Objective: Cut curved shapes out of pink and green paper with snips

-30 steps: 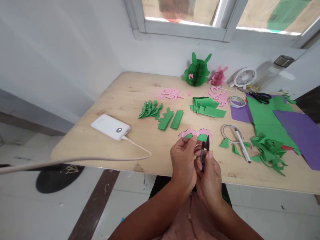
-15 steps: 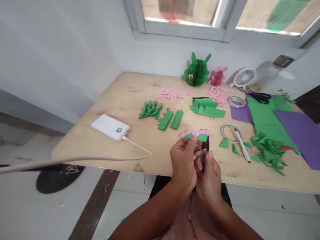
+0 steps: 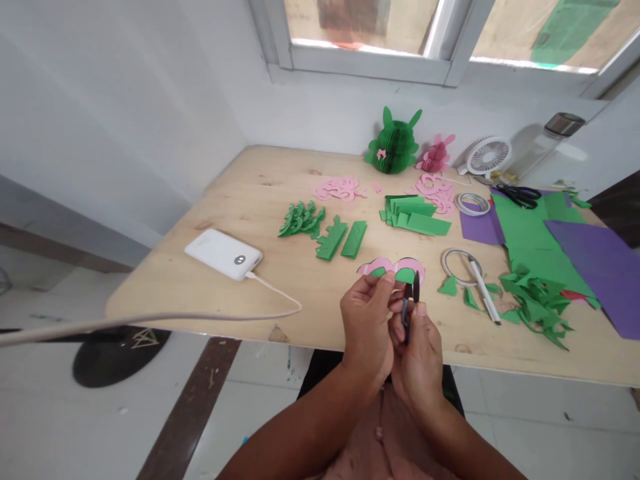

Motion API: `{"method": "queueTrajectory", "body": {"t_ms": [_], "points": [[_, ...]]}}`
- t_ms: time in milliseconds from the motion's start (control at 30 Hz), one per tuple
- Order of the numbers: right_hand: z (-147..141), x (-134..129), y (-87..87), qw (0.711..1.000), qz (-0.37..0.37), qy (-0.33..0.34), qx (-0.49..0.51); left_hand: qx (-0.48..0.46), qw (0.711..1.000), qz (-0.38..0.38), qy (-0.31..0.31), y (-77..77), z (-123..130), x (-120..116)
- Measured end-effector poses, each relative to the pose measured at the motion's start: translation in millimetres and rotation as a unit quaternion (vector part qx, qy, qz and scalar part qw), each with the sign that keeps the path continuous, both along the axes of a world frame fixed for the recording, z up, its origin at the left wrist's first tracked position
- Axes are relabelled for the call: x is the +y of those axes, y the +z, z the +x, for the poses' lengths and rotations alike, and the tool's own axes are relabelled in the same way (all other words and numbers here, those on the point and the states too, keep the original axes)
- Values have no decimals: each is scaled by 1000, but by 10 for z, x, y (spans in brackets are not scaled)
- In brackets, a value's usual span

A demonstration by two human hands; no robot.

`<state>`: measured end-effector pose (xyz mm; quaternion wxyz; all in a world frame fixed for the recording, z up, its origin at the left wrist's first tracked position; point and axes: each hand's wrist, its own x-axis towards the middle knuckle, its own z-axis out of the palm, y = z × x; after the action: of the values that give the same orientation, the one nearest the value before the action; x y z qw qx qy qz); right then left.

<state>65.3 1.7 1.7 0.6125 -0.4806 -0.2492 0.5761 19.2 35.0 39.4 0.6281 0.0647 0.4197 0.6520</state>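
Note:
Close to the table's front edge, my left hand (image 3: 367, 320) is closed on a small pink and green paper piece (image 3: 384, 267), pinching its lower edge. Right beside it, my right hand (image 3: 417, 340) is wrapped round small dark scissors (image 3: 409, 297). The scissor blades point away from me and stand slightly apart at the right part of the paper. Fingers hide part of the scissor handles and the paper's lower edge. Beyond the hands lie green folded strips (image 3: 354, 239) and a stack of green strips (image 3: 417, 217).
On the table (image 3: 165, 280), a white power bank (image 3: 223, 253) with a cable is at the left. Green scraps (image 3: 537, 303), a white pen (image 3: 484, 290), tape rolls, purple paper (image 3: 600, 267) and black scissors (image 3: 520, 195) lie right. Paper figures (image 3: 394, 147), a fan (image 3: 487, 157) and a bottle stand behind.

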Motion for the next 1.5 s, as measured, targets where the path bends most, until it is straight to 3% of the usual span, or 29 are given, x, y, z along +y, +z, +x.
{"method": "queueTrajectory", "body": {"t_ms": [1500], "points": [[-4, -8, -22, 1000, -8, -13, 11, -11, 1000, 17, -2, 28, -19, -24]]}}
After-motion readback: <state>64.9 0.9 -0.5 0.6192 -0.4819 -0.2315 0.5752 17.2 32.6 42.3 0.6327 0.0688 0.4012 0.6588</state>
